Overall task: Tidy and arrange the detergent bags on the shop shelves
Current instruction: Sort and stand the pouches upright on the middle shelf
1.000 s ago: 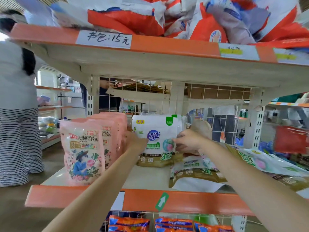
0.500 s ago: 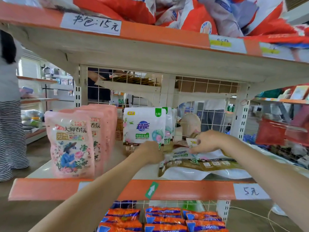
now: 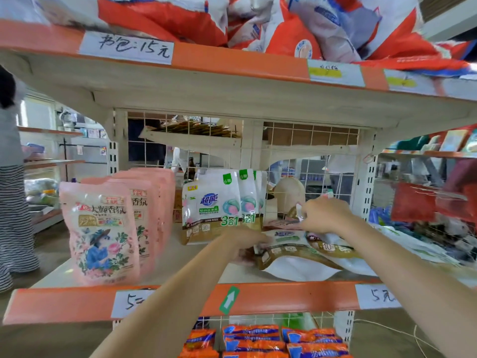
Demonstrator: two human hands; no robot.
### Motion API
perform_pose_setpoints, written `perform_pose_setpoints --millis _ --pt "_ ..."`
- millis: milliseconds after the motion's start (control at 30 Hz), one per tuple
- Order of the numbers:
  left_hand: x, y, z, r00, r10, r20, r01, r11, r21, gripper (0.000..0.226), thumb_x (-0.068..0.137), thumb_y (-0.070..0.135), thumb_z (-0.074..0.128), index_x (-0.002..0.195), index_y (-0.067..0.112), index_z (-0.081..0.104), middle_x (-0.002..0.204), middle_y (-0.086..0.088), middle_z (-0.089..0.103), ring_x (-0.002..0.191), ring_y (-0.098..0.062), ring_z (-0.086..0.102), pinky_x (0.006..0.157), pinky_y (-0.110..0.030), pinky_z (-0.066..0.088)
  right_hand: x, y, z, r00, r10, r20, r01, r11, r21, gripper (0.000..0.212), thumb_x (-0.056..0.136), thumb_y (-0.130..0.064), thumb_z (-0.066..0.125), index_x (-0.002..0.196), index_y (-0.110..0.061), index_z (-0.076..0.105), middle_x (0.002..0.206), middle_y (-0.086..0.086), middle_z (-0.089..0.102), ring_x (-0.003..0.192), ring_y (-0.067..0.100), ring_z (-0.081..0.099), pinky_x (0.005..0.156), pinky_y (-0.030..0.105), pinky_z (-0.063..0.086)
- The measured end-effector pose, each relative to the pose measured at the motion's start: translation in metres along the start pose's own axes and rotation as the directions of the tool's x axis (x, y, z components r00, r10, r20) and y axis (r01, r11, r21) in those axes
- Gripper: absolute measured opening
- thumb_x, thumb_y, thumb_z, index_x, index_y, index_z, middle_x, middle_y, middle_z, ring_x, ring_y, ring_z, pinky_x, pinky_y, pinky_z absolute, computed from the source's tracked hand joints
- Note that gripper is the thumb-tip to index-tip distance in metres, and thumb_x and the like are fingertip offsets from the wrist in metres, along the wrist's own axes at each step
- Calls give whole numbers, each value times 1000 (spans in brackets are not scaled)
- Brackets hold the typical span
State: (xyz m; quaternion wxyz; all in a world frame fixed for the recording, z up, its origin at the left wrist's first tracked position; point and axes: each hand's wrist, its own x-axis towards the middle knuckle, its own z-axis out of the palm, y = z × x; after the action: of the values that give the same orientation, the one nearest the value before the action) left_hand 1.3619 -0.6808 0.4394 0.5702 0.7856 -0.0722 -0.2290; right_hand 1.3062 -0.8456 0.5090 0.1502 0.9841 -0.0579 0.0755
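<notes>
Two hands grip flat white bags near the shelf's (image 3: 165,301) front edge, left hand (image 3: 245,244) on the bottom pouch (image 3: 291,264), right hand (image 3: 325,215) on another's top; tugging could slide the pile off or topple the standing row (image 3: 214,208).

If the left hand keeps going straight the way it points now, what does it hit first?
The left hand already grips the lying white and gold bag. Beyond it lies another flat bag under the right hand; depth is unclear.

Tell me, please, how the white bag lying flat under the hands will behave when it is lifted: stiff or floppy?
Probably floppy: the lying white bag sags and curves over the shelf edge. Its glossy film looks slippery, so the left hand and right hand may need a firm pinch. Likely light, since its bottom looks flat and empty.
</notes>
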Motion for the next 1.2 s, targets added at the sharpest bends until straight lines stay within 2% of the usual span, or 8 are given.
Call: perform_pose_setpoints --millis 200,367,500,700,800,867,1033,1200 --pt "-8 13 20 970 243 -14 -243 967 -75 15 88 10 65 98 9 54 88 -9 63 63 -14 59 47 -23 52 5 6 2 999 35 4 -35 998 59 40 89 -53 48 68 -19 52 68 -6 52 60 8 46 51 22 32" --pt "-28 29 5 803 580 -136 -510 787 346 23 90 13 60 109 11 46 96 -4 55 83 -16 51 58 -17 42 5 11 -2 999 22 -39 -17 992 125 37 88 -47 50 65 -18 53 66 -1 52 61 14 49 53 23 35" --pt "-40 32 -33 698 680 -222 -557 711 428 15 94 11 55 104 15 44 106 -3 53 72 -8 52 55 -9 40 -1 4 1 998 -39 -56 44 996 78 29 91 -38 53 67 -22 51 70 -5 52 61 9 46 50 21 33" --pt "-21 5 -83 783 375 -496 -300 926 228 46 93 11 55 136 9 39 124 -11 56 104 -25 56 83 -29 44 -4 -32 -1 976 -154 -152 163 985 48 13 89 -23 52 76 -24 51 85 -3 52 77 18 48 49 23 24" --pt "-7 -11 -85 793 204 -575 -194 978 78 49 88 13 58 134 9 42 125 -11 56 113 -30 54 94 -31 44 3 -54 0 967 -231 -103 242 963 118 11 89 -23 49 96 -20 57 101 3 60 90 23 55 62 27 38" --pt "-3 -9 -85 804 172 -570 -195 981 20 53 82 16 59 132 9 44 122 -12 57 111 -32 55 95 -41 48 10 -60 0 969 -248 -2 245 956 161 21 90 -29 49 102 -13 57 101 7 60 93 24 56 70 31 42" --pt "25 -3 -96 801 116 -587 -86 993 79 79 66 35 59 140 19 35 143 -14 36 128 -35 37 104 -48 37 42 -52 -9 995 -101 -15 96 870 484 31 91 -24 51 63 -16 41 63 1 40 56 13 38 48 26 26" --pt "32 -6 -99 824 93 -559 -100 995 18 84 67 47 65 141 18 38 142 -13 39 128 -35 39 106 -48 36 74 -55 -5 992 -85 95 -12 677 736 20 87 -32 65 92 -13 60 94 3 62 80 15 59 61 25 49"
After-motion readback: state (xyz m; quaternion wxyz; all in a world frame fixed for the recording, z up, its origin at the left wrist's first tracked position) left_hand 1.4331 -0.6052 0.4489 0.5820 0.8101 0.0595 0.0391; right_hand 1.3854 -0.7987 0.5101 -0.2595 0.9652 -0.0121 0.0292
